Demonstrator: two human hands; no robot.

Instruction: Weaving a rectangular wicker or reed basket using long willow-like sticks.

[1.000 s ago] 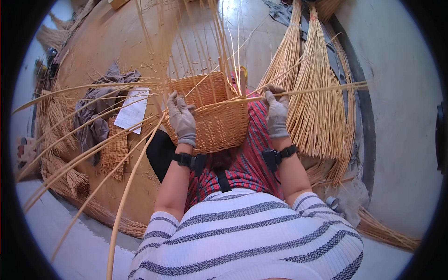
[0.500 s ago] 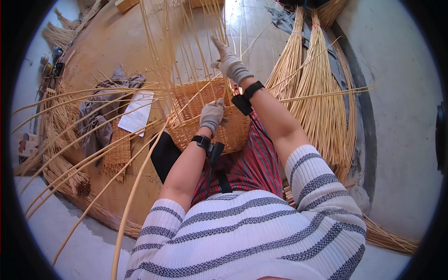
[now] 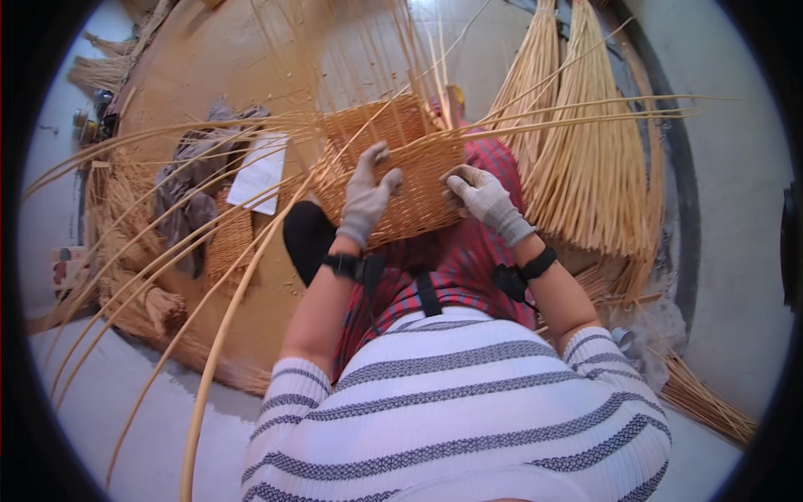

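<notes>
A woven wicker basket [image 3: 418, 191] rests at my lap, with tall upright stakes rising from its far side and long canes fanning out to left and right. Against its near wall is my left hand [image 3: 365, 197] in a pale glove, thumb and fingers apart. At the basket's right corner my right hand [image 3: 487, 199], also gloved, has its fingers pinched together. Whatever lies between those fingertips is too small to make out. One thick cane [image 3: 242, 289] runs from the basket's left corner down past my left arm.
Bundles of peeled canes [image 3: 585, 159] lie at the right. Left of the basket are a grey cloth [image 3: 186, 188], a white paper sheet [image 3: 259, 174] and a flat woven panel [image 3: 230, 243]. Further left lie more cane bundles [image 3: 163, 308]. Clear plastic [image 3: 657, 335] sits at lower right.
My right hand has come down from the tall stakes to the basket's right corner and pinched. The left hand has opened against the near wall. The basket appears slightly higher and further right in view.
</notes>
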